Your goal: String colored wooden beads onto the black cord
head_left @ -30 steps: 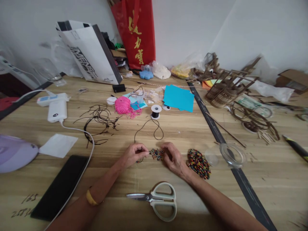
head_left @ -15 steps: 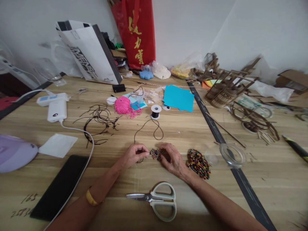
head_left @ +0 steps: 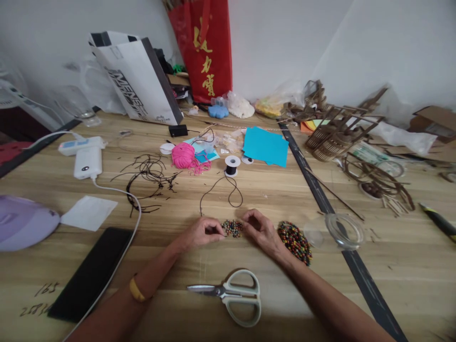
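Note:
A small cluster of multicoloured beads [head_left: 232, 228] lies between my two hands over the wooden table. My left hand [head_left: 205, 231] pinches at the left end of the cluster, thumb and forefinger together. At the right end, the fingertips of my right hand [head_left: 259, 231] are closed on the edge of the beads. Black cord [head_left: 235, 192] loops from a white spool [head_left: 232, 166] down toward my left hand. A coiled heap of bead strings [head_left: 295, 242] rests just right of my right hand. Scissors [head_left: 240, 294] lie below the hands, blades pointing left.
Black cord pieces [head_left: 146, 178], pink yarn [head_left: 183, 155] and blue paper sheets [head_left: 266, 146] lie farther back. A black case [head_left: 90, 270] and a white cable are at left. A clear ring [head_left: 345, 231] and brown wooden models [head_left: 331, 137] are at right.
My right hand has shifted slightly right and up, showing more of the bead cluster. My left hand has moved a little right and down. The view has shifted slightly.

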`<control>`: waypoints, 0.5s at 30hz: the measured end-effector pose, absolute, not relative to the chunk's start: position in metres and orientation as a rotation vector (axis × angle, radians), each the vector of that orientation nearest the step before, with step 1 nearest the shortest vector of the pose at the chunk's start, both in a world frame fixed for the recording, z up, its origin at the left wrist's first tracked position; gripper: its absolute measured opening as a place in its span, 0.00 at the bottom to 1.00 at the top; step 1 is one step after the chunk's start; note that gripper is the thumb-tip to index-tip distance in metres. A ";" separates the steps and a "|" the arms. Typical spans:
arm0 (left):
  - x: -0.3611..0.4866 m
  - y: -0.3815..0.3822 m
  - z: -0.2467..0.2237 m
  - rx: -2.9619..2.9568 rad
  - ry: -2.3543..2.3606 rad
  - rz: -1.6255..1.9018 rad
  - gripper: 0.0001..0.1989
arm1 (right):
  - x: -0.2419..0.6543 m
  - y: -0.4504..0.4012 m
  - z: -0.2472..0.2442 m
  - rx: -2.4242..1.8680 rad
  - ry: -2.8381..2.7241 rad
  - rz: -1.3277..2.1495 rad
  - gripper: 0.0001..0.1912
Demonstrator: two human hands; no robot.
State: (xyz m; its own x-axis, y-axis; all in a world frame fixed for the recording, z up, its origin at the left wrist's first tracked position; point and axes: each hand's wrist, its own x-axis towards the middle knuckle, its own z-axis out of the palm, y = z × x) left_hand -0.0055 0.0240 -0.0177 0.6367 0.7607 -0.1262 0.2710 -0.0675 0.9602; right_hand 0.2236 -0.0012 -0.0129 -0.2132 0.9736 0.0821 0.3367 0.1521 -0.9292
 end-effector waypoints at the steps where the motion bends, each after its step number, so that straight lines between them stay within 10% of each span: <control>1: -0.005 0.024 -0.016 1.669 0.874 0.493 0.07 | 0.224 0.000 -0.011 -1.266 -1.674 1.088 0.09; 15: 0.003 0.017 -0.012 1.854 0.949 0.487 0.06 | 0.235 -0.003 0.012 -1.283 -2.313 0.750 0.06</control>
State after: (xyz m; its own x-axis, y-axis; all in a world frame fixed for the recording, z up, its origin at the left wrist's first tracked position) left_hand 0.0030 0.0171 -0.0120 0.6175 0.7834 -0.0704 0.3997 -0.2354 0.8859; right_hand 0.2351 -0.0032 0.0120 -0.5050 0.8597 0.0771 0.6510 0.4380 -0.6200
